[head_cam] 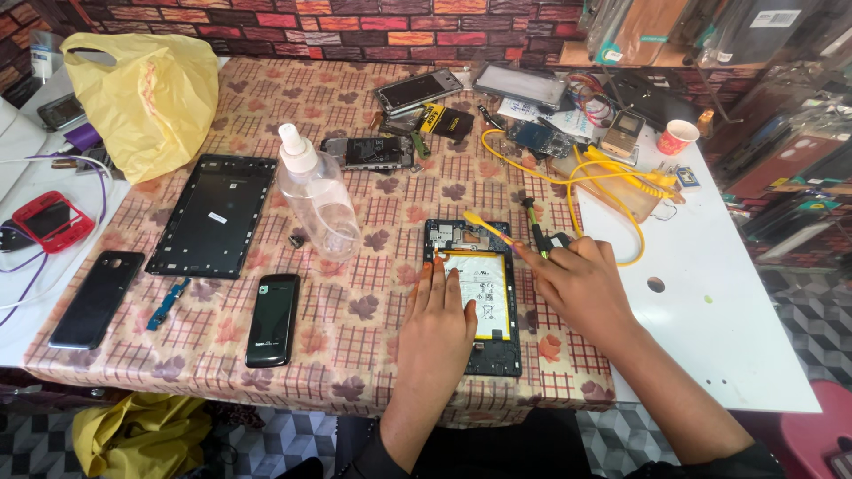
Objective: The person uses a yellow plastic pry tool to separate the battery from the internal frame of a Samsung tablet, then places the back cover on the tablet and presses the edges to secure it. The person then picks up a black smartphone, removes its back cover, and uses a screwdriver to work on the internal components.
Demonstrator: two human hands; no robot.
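The patterned tablecloth (355,346) is crowded, so a nudged elbow could send loose parts sliding. Far left of the work, a clear spray bottle (317,200) lies on its side and may leak toward the electronics. The opened tablet (473,297) lies near centre, its white battery (482,293) exposed; the left hand (435,324) presses flat on it, fingers together. The right hand (577,284) is closed around a yellow pry tool (488,228), probably beside a dark screwdriver (535,229). A slip could puncture the battery or tear a cable.

opened phone (484,293) partly under left hand (435,324)
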